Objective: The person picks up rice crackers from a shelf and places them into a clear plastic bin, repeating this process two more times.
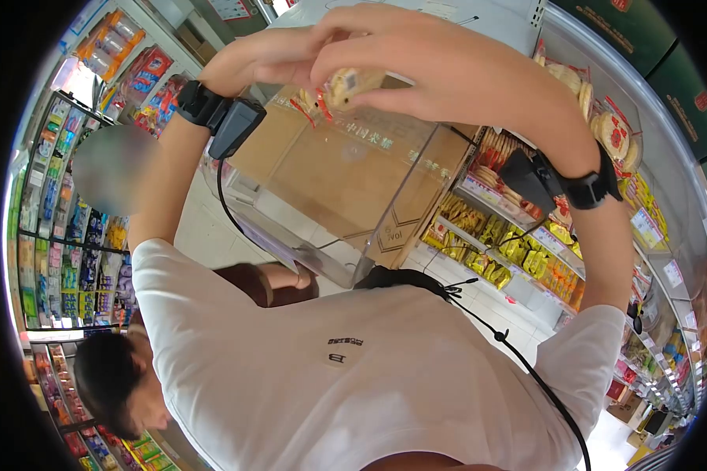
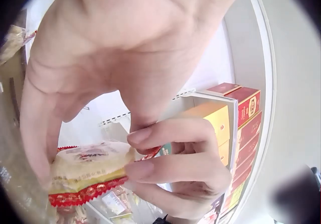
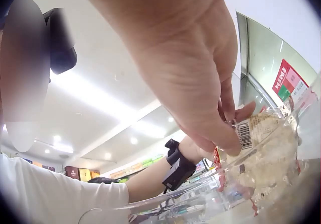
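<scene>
the left hand [image 1: 271, 53] is closed to a pinch. its thumb and curled fingers are set on one end of a small clear-film packet [image 1: 352, 83], which has red crimped ends and a pale round cracker inside. the right hand [image 1: 456, 74] is closed in the same way, with thumb and fingertips [image 2: 150, 170] clamped on the opposite end, next to a printed barcode. the packet is held between both hands at raised arm height, above the open top of a large clear rigid plastic bin [image 1: 330, 196]. contact between packet and bin cannot be determined.

edges and open room:
- the curved rim [image 3: 150, 200] of the bin is seen just below the packet in the right wrist view.
- a shelf unit of yellow and red snack bags [image 1: 518, 239] stands near the bin on the right side.
- a second run of shelving [image 1: 55, 196] stands well apart on the left side, with pale tiled floor [image 1: 200, 228] between it and the bin.
- open air is shown above both hands.

counts:
- hands on the packet: two.
- packets held: one.
- bins: one. further packets of the same kind are seen through its wall, too blurred to be counted.
- black wrist-strapped cameras: two, one on the left forearm [image 1: 232, 122] and one on the right [image 1: 538, 180].
- in the left wrist view, one yellow carton [image 2: 215, 116] is seen beside a stack of at least four red cartons [image 2: 248, 128].
</scene>
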Available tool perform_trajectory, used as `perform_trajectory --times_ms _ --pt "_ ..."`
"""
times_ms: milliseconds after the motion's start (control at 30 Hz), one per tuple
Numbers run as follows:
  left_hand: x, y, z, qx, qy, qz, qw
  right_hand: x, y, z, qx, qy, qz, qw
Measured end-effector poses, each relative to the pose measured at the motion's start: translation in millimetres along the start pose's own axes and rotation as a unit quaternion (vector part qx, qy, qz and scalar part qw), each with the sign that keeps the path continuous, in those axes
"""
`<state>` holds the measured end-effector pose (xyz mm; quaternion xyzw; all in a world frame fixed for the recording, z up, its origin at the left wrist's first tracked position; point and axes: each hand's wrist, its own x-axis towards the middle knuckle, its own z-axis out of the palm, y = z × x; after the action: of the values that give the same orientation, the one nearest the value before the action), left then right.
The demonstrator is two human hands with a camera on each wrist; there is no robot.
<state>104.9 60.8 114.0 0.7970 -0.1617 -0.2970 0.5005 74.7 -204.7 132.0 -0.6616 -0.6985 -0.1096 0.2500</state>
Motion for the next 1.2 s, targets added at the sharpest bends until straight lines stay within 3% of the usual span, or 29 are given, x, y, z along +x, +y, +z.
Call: perform_trajectory --times_ms 67,133,300,367,467,567,667,767,867,967,1067,1167,1200 --pt "-1.1 -2.4 -0.1 0.054 0.047 0.005 0.997 -7.7 -10.8 -6.6 -0.022 0.018 0.031 0.999" --pt "-3.9 8.2 9.5 0.246 0.099 -0.059 0.962 -15.0 -15.3 -15.0 -0.05 0.003 0.081 0.995" --pt "15.9 -25.0 -5.0 0.403 0.141 0.016 0.904 -44.6 -24.2 -24.0 -0.088 0.022 0.151 0.984" --pt "21.1 -38.9 -11.6 0.463 0.144 0.04 0.874 -56.5 -24.7 -20.2 -0.096 0.089 0.107 0.986" --pt "27.5 -58.5 -19.3 0.491 0.179 0.079 0.849 -75.3 -40.4 -29.2 -0.084 0.067 0.198 0.974" --pt "27.4 -56.4 -12.7 0.534 0.186 0.055 0.823 -98.5 -43.5 -29.0 -0.092 0.098 0.191 0.972" --pt "25.8 -57.5 -4.1 0.599 0.221 0.042 0.768 -115.9 -57.8 -30.8 -0.105 0.105 0.223 0.963" --pt "30.4 -51.0 5.2 0.666 0.21 -0.025 0.716 -134.5 -73.2 -25.9 -0.085 0.131 0.274 0.949" --pt "31.4 -55.7 3.3 0.669 0.186 -0.037 0.719 -148.6 -86.6 -22.1 -0.1 0.145 0.299 0.938" --pt "30.0 -72.6 -3.3 0.629 0.242 0.066 0.735 -164.4 -93.8 -20.2 -0.105 0.156 0.296 0.936" --pt "22.5 -62.4 -2.0 0.564 0.212 0.029 0.798 -178.9 -103.9 -17.0 -0.108 0.171 0.336 0.92" --pt "16.8 -40.7 4.1 0.564 0.187 -0.074 0.801 -197.5 -111.9 -12.2 -0.101 0.186 0.385 0.899" --pt "16.4 -41.9 5.5 0.554 0.198 -0.061 0.806 -205.8 -113.6 -10.1 -0.101 0.192 0.391 0.895"
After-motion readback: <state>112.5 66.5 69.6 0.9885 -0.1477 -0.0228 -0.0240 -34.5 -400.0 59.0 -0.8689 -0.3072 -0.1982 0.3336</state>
